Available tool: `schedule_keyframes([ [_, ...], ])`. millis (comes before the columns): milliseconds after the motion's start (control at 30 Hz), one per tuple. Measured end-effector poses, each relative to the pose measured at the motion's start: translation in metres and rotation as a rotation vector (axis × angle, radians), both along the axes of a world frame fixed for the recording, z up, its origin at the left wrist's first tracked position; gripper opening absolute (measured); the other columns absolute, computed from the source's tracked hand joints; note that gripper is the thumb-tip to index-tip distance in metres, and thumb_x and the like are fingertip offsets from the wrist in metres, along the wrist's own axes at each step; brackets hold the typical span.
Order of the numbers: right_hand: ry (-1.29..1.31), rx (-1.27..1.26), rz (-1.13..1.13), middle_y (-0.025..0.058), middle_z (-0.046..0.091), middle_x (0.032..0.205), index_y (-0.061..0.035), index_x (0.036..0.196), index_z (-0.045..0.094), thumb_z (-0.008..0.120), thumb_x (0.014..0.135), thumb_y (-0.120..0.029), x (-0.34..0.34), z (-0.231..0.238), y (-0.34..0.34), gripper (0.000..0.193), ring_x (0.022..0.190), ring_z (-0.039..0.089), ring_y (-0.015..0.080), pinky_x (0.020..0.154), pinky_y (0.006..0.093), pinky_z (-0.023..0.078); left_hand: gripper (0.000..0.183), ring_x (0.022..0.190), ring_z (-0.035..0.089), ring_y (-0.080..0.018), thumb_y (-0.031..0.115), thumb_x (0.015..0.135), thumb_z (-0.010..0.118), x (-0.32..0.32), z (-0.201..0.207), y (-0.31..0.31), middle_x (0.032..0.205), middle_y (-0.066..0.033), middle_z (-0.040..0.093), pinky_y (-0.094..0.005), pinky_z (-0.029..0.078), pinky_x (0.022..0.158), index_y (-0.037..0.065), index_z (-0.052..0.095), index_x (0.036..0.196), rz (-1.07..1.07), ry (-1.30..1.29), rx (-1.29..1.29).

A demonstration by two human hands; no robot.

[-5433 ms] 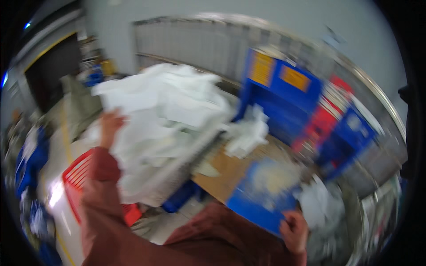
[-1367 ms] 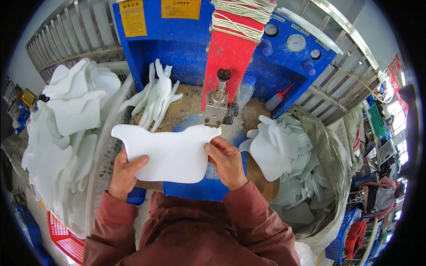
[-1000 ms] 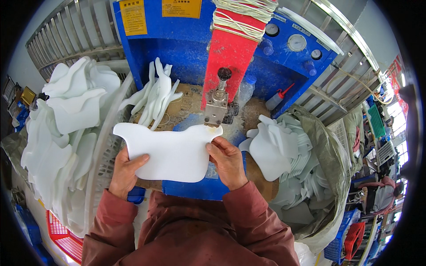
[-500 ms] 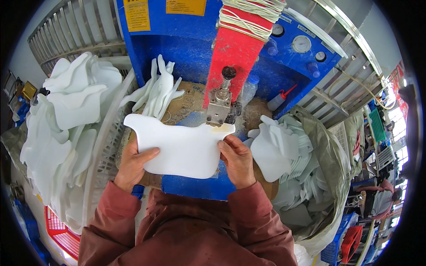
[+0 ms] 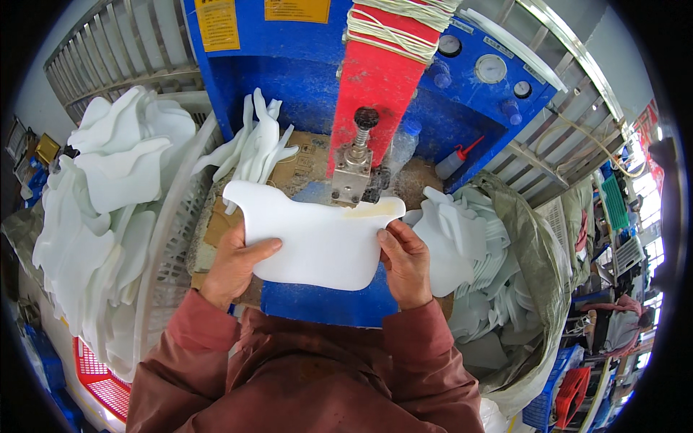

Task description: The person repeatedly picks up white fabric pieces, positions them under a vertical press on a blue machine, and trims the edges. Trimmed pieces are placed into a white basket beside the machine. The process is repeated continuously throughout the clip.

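Between my hands is a flat white foam-like sheet [image 5: 310,249] with a curved upper edge and flared corners. My left hand [image 5: 232,267] pinches its left side, thumb on top and fingers underneath. On the right side, my right hand [image 5: 406,265] grips it near the flared corner in the same way. The sheet's upper edge lies under the metal head [image 5: 351,182] of a red machine arm [image 5: 375,90]; whether they touch cannot be made out. A yellowish strip [image 5: 374,208] runs along that edge, right of the head. Below the sheet shows a blue work surface [image 5: 289,299].
A white slatted basket [image 5: 160,274] at left holds heaped white sheets [image 5: 123,177]. Long white offcuts [image 5: 266,144] lie behind my left hand. At right, a greenish bag [image 5: 545,267] holds more white pieces [image 5: 462,238]. A red-nozzled bottle [image 5: 453,163] stands by the blue machine body [image 5: 289,79].
Both hands have shifted right with the white sheet, sliding its upper edge along under the metal head. The yellowish strip showing on it is longer.
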State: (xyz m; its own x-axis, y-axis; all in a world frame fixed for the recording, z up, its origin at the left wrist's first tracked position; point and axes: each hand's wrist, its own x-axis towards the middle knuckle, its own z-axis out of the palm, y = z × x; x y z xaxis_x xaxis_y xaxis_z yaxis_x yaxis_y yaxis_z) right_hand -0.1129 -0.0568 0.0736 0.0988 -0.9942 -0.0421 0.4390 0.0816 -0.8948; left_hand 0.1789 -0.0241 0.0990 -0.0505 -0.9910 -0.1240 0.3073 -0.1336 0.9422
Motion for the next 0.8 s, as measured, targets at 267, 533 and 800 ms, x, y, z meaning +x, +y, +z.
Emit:
schedule_keyframes([
  [267,0.0,0.006,-0.059,0.0054,0.072,0.117,0.0026,0.131,0.066,0.069,0.101,-0.007,-0.014,0.004,0.001,0.032,0.101,0.068,0.0114,0.089,0.0272,0.056,0.039,0.106,0.067,-0.0156,0.001,0.094,0.071,-0.018,0.001,-0.006,0.119,-0.0085,0.071,-0.0328,0.053,0.096,-0.004,0.063,0.132,-0.03,0.037,-0.012],
  [533,0.014,-0.005,-0.135,0.0058,0.073,0.113,0.0022,0.128,0.068,0.068,0.102,-0.008,-0.024,0.005,0.0,0.028,0.098,0.069,0.0116,0.086,0.027,0.056,0.043,0.108,0.068,-0.0171,0.001,0.094,0.07,-0.029,0.002,-0.015,0.122,-0.0091,0.071,-0.034,0.053,0.098,-0.002,0.061,0.136,-0.094,-0.002,0.011],
  [800,0.074,-0.007,-0.169,0.0048,0.073,0.112,0.0008,0.126,0.069,0.069,0.101,-0.01,-0.031,0.019,-0.012,0.027,0.096,0.068,0.0109,0.085,0.0267,0.056,0.042,0.106,0.069,-0.0176,-0.001,0.094,0.069,-0.038,-0.004,-0.033,0.121,-0.0096,0.071,-0.0345,0.054,0.097,-0.003,0.06,0.135,-0.092,-0.013,0.021],
])
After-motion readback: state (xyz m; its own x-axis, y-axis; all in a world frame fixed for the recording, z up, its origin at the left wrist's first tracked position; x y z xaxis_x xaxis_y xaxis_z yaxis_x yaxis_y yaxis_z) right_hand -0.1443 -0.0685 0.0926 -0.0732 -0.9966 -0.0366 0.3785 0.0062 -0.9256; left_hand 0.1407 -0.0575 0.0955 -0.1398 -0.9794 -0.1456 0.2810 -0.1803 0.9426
